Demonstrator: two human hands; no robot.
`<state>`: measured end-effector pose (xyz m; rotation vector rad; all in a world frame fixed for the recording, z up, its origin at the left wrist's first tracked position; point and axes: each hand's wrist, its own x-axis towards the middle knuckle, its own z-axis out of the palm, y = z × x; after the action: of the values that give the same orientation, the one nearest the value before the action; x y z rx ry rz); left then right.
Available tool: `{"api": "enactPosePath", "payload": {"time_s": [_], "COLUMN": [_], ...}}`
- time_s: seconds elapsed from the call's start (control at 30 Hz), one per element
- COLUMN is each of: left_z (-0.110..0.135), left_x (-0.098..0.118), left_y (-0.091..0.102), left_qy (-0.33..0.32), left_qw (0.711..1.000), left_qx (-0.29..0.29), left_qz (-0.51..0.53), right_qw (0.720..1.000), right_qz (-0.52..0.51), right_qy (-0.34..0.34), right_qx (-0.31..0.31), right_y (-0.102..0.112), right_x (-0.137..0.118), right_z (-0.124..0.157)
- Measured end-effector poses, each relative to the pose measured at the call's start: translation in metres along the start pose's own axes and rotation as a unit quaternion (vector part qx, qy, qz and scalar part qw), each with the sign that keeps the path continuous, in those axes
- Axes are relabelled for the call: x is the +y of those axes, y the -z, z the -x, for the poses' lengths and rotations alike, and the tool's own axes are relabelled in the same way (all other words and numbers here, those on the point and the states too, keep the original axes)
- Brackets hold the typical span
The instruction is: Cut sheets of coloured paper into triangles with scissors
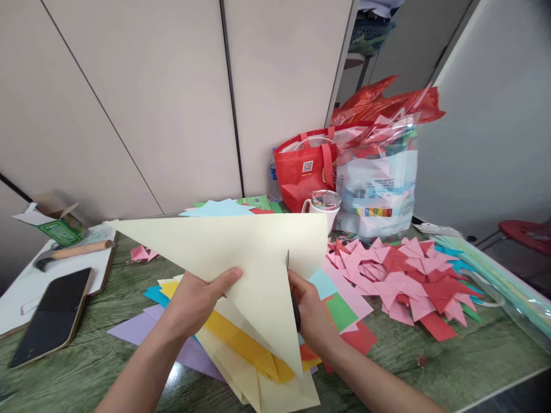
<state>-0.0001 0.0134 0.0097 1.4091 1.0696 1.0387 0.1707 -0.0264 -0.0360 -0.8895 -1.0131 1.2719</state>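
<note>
A large cream sheet of paper [253, 246], folded into a triangle with a strip beyond it on the right, is held up above the table. My left hand [196, 301] pinches its lower left edge, thumb on top. Scissors [296, 312] with a dark handle are in my right hand [312, 307]. Their blade shows at the fold line beside the strip, and most of the rest is hidden behind paper and fingers. Below lie yellow paper [241, 338], lilac paper [138, 327] and more cream sheets.
Folded pink and red paper pieces [387, 269] pile up on the right. Behind stand a white mug [321, 206], a red bag [297, 183] and a clear plastic bag [379, 201]. At left are a phone [54, 318], a hammer [77, 250] and a green box [62, 229].
</note>
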Motion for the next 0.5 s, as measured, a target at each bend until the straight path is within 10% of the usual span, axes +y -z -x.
{"api": "enactPosePath", "payload": {"time_s": [0.5], "left_z": [0.0028], "left_x": [0.0002], "left_y": [-0.0034], "left_qy": [0.003], "left_qw": [0.999], "left_qx": [-0.003], "left_qz": [-0.033], "right_qw": [1.000], "right_qz": [-0.010], "right_qy": [-0.020], "right_qx": [0.018], "right_y": [0.0022], "right_x": [-0.0006], "right_z": [-0.0001]}}
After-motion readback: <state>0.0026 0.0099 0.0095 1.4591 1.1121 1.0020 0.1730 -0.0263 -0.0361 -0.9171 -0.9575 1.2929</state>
